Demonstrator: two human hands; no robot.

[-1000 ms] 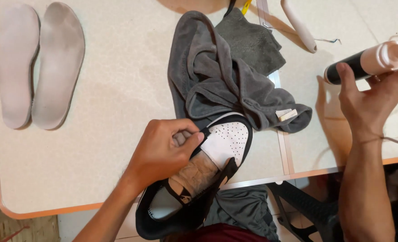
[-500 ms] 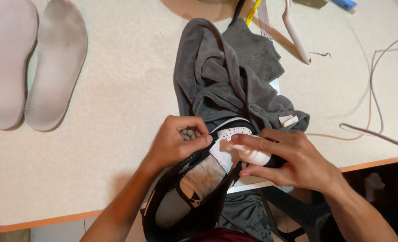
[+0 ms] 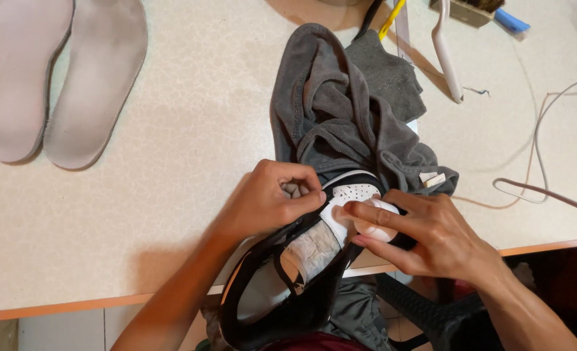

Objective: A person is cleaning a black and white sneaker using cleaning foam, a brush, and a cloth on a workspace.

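A black and white sneaker [image 3: 288, 279] lies at the table's front edge, toe pointing away onto a crumpled grey towel [image 3: 340, 123]. My left hand [image 3: 269, 198] pinches the sneaker's upper edge beside the perforated white toe. My right hand [image 3: 425, 231] grips a small white rounded object [image 3: 376, 221] and presses it against the white toe area. The sneaker's heel hangs over the table edge toward my lap.
Two pale insoles [image 3: 61, 78] lie side by side at the far left. A white handle [image 3: 445, 55], a brush with a blue part [image 3: 490, 13] and a yellow stick [image 3: 392, 16] sit at the back. A cable [image 3: 542, 188] loops at the right. The table's orange front edge [image 3: 106, 302] runs below.
My right hand left the dark cylindrical tool at the far right, came to the sneaker and now presses a small white object on the toe. The left hand stayed.
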